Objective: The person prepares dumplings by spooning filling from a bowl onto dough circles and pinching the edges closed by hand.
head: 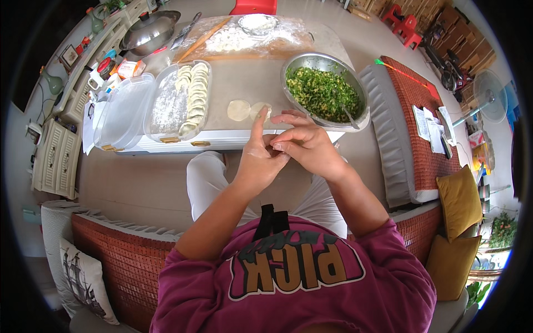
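Observation:
My left hand (259,160) and my right hand (314,145) meet in front of the table's near edge. The left index finger points up, while the right thumb and fingertips pinch in towards the left palm. Whatever lies between the fingers is hidden. Flour whitens the fingertips. Just beyond them, two round dough wrappers (239,110) lie on the table, the right one partly covered by a finger. To the right stands a steel bowl (287,89) of chopped green filling (322,89) with a metal spoon (350,116) in it. A floured plastic container (168,106) on the left holds folded dumplings (198,95).
A clear plastic lid (123,112) lies left of the container. Farther back are a floured wooden board (287,52), dough pieces (229,39), a rolling pin (204,39), a flour bowl (258,25), a cleaver (186,31) and a lidded wok (150,33). A mat-covered seat (410,91) stands right.

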Available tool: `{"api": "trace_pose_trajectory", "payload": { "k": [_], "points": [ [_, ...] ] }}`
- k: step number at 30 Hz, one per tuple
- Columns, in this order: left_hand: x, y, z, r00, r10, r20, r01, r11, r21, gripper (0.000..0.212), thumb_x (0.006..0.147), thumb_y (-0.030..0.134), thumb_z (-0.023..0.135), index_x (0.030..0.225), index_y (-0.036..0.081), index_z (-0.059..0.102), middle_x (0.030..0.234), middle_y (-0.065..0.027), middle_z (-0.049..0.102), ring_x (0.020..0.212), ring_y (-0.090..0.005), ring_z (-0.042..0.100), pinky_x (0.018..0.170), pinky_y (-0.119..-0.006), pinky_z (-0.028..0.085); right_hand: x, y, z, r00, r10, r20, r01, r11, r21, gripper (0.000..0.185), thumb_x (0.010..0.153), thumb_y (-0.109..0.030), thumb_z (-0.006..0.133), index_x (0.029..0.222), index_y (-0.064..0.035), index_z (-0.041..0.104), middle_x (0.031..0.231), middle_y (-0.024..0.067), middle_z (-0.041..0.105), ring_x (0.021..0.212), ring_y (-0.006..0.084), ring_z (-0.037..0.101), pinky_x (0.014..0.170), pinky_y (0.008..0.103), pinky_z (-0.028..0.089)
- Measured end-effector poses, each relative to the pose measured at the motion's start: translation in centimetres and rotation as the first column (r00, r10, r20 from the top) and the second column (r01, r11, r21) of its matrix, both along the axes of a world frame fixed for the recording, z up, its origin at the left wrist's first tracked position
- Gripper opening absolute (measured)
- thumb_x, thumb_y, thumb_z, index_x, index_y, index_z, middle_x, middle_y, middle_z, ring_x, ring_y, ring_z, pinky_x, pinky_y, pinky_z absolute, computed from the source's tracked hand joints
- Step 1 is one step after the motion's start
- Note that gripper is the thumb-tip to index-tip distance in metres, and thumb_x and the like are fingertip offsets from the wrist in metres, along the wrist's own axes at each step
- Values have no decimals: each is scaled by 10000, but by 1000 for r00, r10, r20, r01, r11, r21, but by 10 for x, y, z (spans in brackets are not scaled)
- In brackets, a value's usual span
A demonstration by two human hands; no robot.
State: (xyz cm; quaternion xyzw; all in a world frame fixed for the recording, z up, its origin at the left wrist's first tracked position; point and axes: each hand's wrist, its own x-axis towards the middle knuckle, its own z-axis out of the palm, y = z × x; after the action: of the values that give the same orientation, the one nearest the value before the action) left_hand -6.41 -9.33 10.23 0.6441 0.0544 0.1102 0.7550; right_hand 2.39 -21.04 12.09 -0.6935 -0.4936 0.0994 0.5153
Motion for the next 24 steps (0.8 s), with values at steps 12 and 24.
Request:
{"api": "trace_pose_trajectory", "payload": {
  "k": [12, 24],
  "points": [
    [3, -2, -3, 985, 63, 163, -34, 985, -172, 723, 774, -80, 519, 1346, 112, 120, 1045, -146, 538, 931, -147, 534, 793, -249, 436, 7, -15, 0, 928, -157, 338, 136, 987, 84, 365, 652, -93, 697, 1001, -151, 606, 1141, 69, 515, 1071, 281, 450, 894, 379, 368],
    [5, 4, -14, 994, 86, 65, -54, 918, -393, 399, 781, -24, 548, 1164, 36, 454, 1050, -66, 539, 903, -128, 540, 774, -258, 464, 4, -16, -2, 959, -267, -95, 275, 959, 74, 199, 715, -71, 653, 905, -29, 614, 946, 99, 602, 908, 217, 545, 801, 291, 420]
  ]
}}
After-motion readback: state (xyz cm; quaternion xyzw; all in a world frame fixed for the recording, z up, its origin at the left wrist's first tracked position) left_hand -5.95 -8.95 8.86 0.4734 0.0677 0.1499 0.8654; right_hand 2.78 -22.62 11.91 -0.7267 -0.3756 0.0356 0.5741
